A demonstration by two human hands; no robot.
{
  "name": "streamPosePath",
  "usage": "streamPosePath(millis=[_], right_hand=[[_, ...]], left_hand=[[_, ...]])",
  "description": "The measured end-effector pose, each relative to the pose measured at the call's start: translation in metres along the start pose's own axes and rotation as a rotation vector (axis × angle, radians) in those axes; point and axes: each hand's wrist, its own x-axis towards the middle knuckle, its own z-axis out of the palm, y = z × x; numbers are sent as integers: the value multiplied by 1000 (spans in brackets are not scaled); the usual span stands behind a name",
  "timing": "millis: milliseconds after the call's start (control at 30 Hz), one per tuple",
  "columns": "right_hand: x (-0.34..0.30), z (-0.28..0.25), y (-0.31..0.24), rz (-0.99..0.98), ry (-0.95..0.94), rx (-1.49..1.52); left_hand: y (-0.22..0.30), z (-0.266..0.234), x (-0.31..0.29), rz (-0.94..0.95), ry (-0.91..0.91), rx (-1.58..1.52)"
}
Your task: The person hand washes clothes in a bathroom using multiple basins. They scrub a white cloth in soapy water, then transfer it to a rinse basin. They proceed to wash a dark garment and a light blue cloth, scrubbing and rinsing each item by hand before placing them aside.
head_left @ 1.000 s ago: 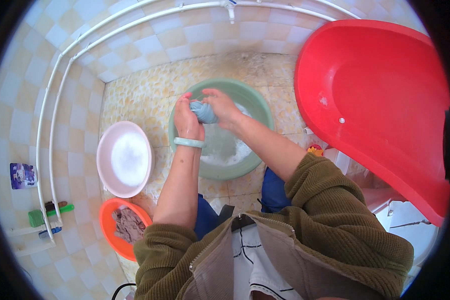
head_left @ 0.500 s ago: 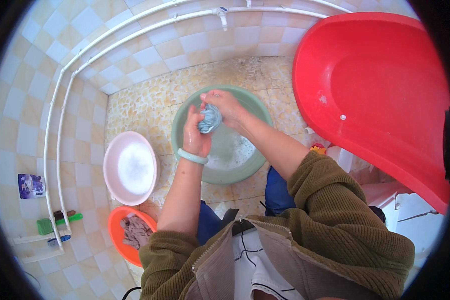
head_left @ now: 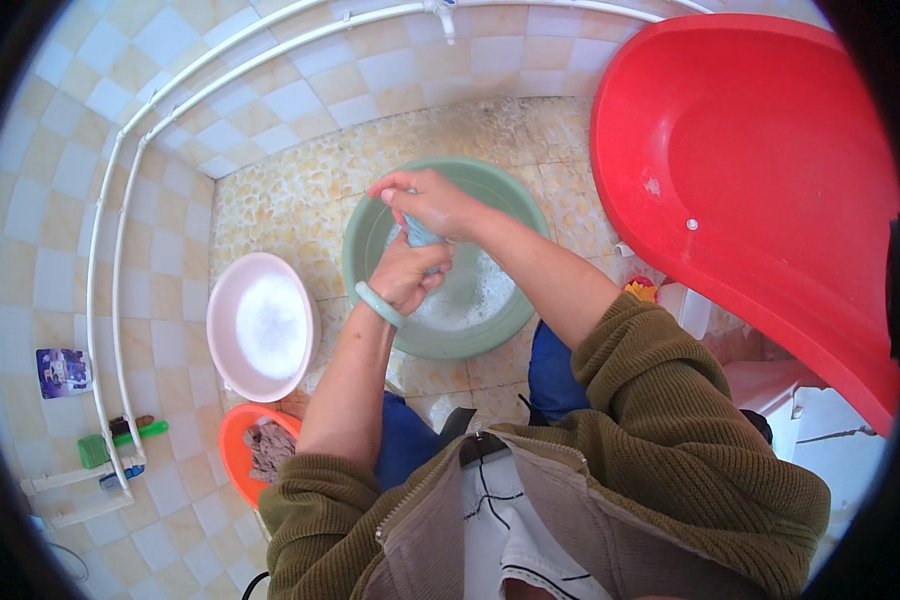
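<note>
Both hands, the left hand [head_left: 405, 272] below and the right hand [head_left: 432, 203] above, clench a wet blue cloth [head_left: 420, 233] over the green basin [head_left: 500, 335], so drips fall into the soapy water [head_left: 465, 290].

Red tub [head_left: 770, 180]: large, leaning at the right, well apart from the pink basin.
Pink basin [head_left: 262, 325]: on the floor, holding pale sudsy water.
Orange basin [head_left: 242, 452]: just below the pink one, with a brownish cloth [head_left: 268, 447] inside.
Green brush [head_left: 120, 441]: by the left wall.
White pipes [head_left: 120, 250]: running along the tiled wall.
</note>
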Motion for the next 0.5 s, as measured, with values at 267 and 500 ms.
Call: streamPosePath(millis=[267,500], right_hand=[[15,15,38,-53,271,-323],[16,24,47,-39,428,-402]], left_hand=[[-32,1,24,593,468,929],[-47,-6,34,239,664,1071]])
